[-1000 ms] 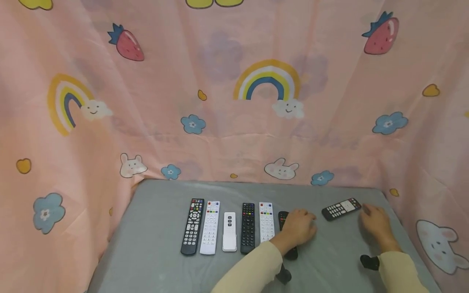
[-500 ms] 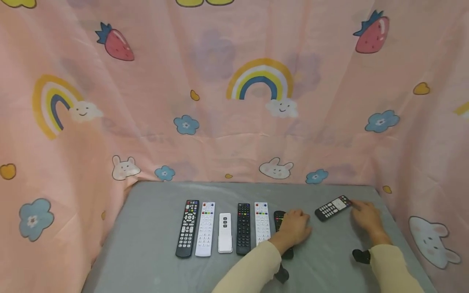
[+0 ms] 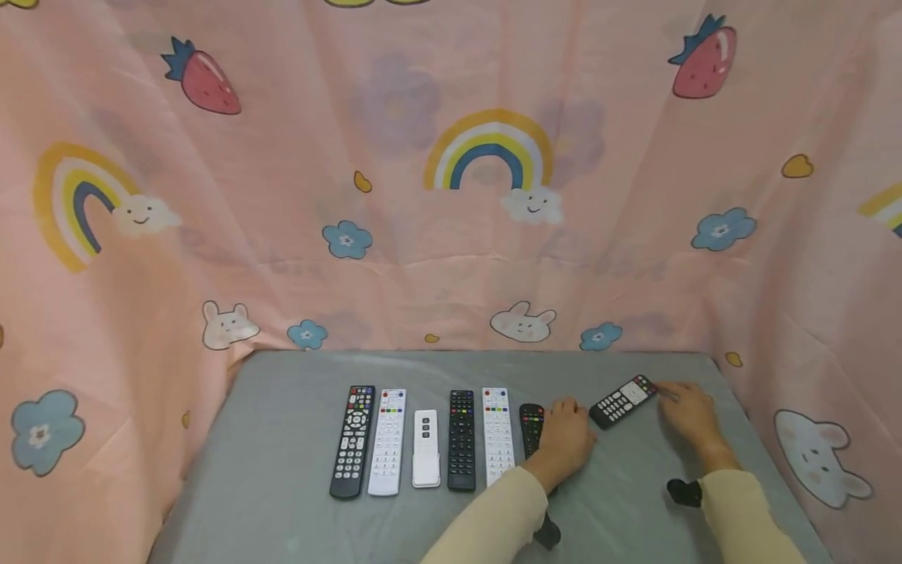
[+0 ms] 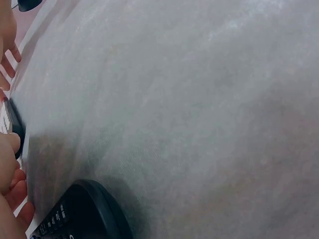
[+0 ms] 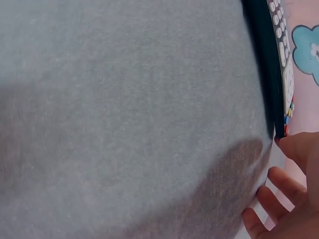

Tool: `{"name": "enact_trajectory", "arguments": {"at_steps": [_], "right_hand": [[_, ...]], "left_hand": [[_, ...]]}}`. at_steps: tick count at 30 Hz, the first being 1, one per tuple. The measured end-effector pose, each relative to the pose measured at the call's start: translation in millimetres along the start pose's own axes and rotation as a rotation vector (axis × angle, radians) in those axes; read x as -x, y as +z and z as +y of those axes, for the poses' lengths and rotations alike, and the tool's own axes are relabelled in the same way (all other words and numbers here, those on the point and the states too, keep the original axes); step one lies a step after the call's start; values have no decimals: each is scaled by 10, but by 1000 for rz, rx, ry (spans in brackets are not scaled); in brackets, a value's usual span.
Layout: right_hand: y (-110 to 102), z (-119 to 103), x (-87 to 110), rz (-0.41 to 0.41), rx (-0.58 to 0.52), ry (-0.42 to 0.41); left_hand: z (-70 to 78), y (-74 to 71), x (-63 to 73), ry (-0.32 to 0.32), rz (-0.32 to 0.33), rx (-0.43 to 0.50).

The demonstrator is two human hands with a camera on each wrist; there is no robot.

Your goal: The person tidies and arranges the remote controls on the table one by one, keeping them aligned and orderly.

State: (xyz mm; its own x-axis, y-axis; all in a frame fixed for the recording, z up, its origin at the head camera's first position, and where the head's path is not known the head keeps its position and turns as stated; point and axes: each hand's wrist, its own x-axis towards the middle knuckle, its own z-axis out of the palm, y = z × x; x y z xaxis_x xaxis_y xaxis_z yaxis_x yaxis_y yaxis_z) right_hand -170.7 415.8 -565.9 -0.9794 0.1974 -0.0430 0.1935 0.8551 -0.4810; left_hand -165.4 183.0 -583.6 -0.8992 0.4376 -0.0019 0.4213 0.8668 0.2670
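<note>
My right hand touches the far right end of a small black remote control with white buttons, lying at a slant on the table. In the right wrist view, one digit's tip presses at that end, while the other fingers spread loosely below. My left hand is over the right side of another black remote, the last in a row, covering its lower part; the near end of this remote shows in the left wrist view. The left fingers look relaxed and bent, with nothing seen between them.
To the left, several remotes stand in a row: a black one, a white one, a short white one, another black one and another white one. A pink patterned curtain encloses the grey table.
The head view has shifted, sliding the scene leftward. My right hand has moved left with the slanted remote, which has turned to a steeper angle. The left hand stays by its remote.
</note>
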Motion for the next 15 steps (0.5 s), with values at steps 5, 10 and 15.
{"name": "enact_trajectory", "arguments": {"at_steps": [5, 10, 15], "right_hand": [[24, 14, 18, 33, 4, -36], [67, 7, 10, 75, 11, -66], [101, 3, 2, 78, -6, -34]], "left_hand": [[14, -27, 12, 1, 10, -40], [23, -43, 4, -13, 17, -50], [45, -13, -26, -6, 25, -66]]}}
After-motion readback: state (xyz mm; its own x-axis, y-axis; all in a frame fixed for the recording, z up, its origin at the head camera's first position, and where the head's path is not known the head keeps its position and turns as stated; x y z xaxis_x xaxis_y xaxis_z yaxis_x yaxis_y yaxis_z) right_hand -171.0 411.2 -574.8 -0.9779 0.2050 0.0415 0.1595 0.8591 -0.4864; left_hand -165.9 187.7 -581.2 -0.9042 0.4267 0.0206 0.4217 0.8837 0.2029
